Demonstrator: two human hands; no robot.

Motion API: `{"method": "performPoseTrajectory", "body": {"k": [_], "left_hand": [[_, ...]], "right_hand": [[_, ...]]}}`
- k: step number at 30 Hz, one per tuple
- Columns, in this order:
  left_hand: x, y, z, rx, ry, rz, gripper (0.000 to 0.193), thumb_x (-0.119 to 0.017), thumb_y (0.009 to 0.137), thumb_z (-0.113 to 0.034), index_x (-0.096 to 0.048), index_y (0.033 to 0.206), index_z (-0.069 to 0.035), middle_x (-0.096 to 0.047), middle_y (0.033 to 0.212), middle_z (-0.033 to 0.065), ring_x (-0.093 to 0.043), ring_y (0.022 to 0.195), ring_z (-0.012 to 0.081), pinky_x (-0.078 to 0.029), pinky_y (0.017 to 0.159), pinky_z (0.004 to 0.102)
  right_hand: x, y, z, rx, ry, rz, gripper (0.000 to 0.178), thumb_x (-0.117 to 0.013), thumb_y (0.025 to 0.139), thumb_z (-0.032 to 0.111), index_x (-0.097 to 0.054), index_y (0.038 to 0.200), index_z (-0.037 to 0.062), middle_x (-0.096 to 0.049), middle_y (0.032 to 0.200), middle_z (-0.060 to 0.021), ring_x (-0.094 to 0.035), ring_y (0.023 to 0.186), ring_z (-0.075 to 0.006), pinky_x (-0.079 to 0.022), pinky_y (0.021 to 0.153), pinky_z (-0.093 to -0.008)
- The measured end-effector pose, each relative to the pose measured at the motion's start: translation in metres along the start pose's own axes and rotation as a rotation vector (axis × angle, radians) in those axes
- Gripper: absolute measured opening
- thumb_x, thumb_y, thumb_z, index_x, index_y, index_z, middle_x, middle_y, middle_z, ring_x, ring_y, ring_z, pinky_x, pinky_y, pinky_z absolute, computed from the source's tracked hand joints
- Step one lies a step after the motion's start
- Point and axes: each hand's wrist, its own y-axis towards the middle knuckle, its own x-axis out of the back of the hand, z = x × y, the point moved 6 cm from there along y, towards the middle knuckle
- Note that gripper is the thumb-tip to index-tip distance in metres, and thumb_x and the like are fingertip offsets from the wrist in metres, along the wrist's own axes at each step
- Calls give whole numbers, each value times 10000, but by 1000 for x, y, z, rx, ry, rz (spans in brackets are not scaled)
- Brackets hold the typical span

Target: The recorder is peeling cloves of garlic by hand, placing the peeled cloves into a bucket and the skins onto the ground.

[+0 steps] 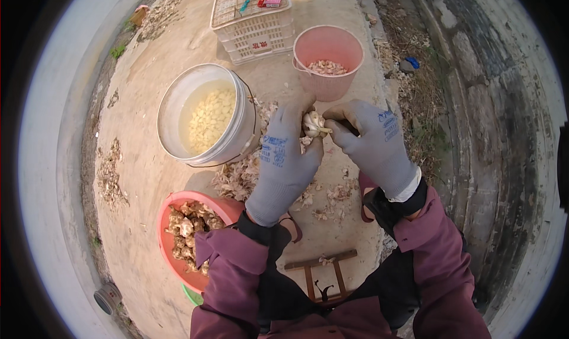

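Both my hands wear grey gloves and meet in front of me at a garlic bulb (312,124). My left hand (285,146) is closed around the bulb from the left. The fingers of my right hand (368,131) are pinched at the bulb's stem end. Left of my hands stands a white bucket (168,125) with peeled garlic cloves (208,119) in liquid. Beyond my hands is a pink bucket (328,42) holding unpeeled cloves (326,68). By my left forearm sits a red basin (168,253) of whole garlic bulbs (188,226).
A white plastic crate (255,39) stands at the back, with a small pink box (270,2) on top. Garlic skins (237,176) lie heaped under my left hand. A wooden stool (323,274) is between my legs. A stone wall (492,131) runs along the right.
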Motion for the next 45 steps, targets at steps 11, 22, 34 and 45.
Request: {"method": "performPoseTrajectory", "body": {"k": [11,22,34,45], "left_hand": [[-3,0,-2,80,-241,32,613,-633,784,24,-512,1384,9,-613,1217,148,-613,1104,202,-502,965,323],[12,3,-4,355,-772,29,610,-570,778,0,-503,1382,33,-579,1249,107,-587,1111,167,-483,977,303],[12,9,2,242,-475,28,588,-573,790,27,-510,1374,5,-605,1223,102,-605,1056,167,-501,926,303],[11,6,-20,-145,-82,-70,576,-716,770,-8,-546,1320,-14,-562,1251,145,-599,1075,238,-507,917,342]], "right_hand": [[-7,0,-24,-378,361,39,186,-628,919,141,-658,1027,-7,-659,788,-94,-639,704,-167,-502,646,-338],[-15,2,-35,-511,394,100,198,-581,925,105,-658,1047,-31,-655,856,-45,-575,706,-94,-476,655,-257],[9,6,-11,-377,412,64,314,-667,933,183,-637,1160,-32,-653,911,-62,-616,825,-107,-512,738,-281],[-8,2,-7,-571,603,371,428,-633,969,291,-620,1240,-40,-655,920,-36,-607,775,-77,-486,664,-242]]}}
